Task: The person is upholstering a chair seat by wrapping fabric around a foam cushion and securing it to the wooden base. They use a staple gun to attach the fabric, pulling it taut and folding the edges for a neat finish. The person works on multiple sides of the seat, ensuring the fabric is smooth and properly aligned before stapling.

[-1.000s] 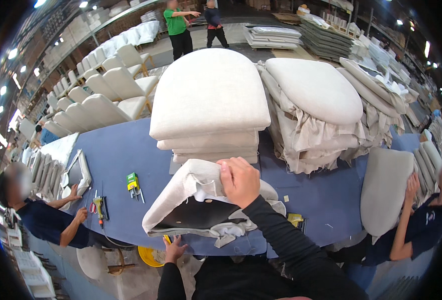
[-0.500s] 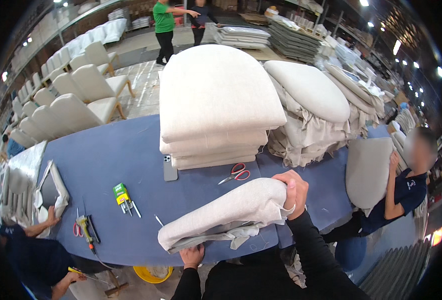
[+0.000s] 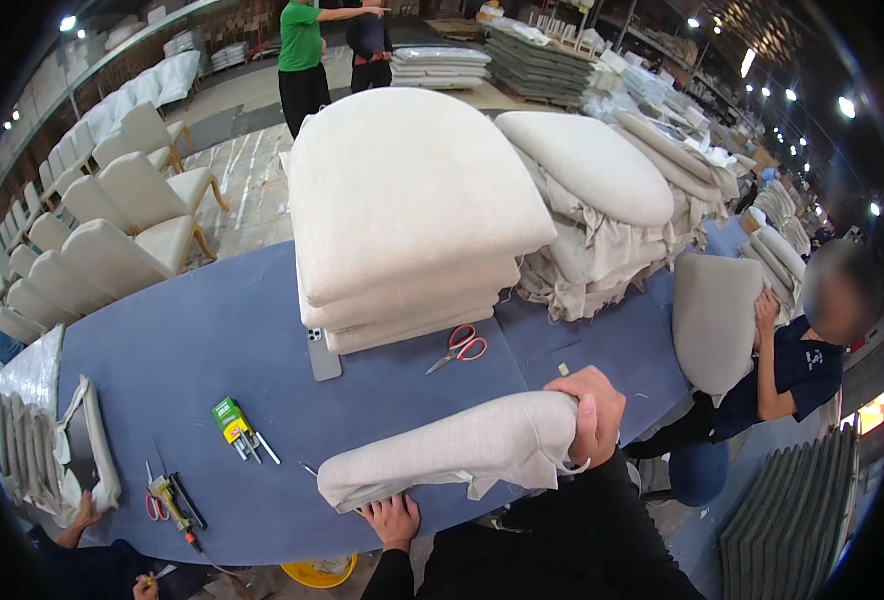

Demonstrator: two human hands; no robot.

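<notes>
A beige upholstered seat cushion (image 3: 447,447) stands tilted on its edge near the front of the table, loose cloth hanging along its lower side. My right hand (image 3: 596,408) is closed around its right end, fingers over the top corner. At the lower left edge is my left hand (image 3: 394,521), its fingers against the cushion's cloth and their tips partly hidden. Just behind the cushion lie red-handled scissors (image 3: 459,349), and a small pale piece (image 3: 563,370) is close to my right hand.
Finished cushions (image 3: 412,200) are stacked behind, with cloth-draped ones (image 3: 592,170) to their right. A phone (image 3: 324,356), a green-yellow box (image 3: 232,422) and a corded tool (image 3: 177,505) lie leftward. A co-worker (image 3: 807,360) holds a cushion (image 3: 712,320) at right; another's hand (image 3: 86,512) is at left.
The cushion has turned slightly, showing less of its underside and loose cloth. Both hands stay on it. The view has shifted, and the co-worker at left is lower in the picture.
</notes>
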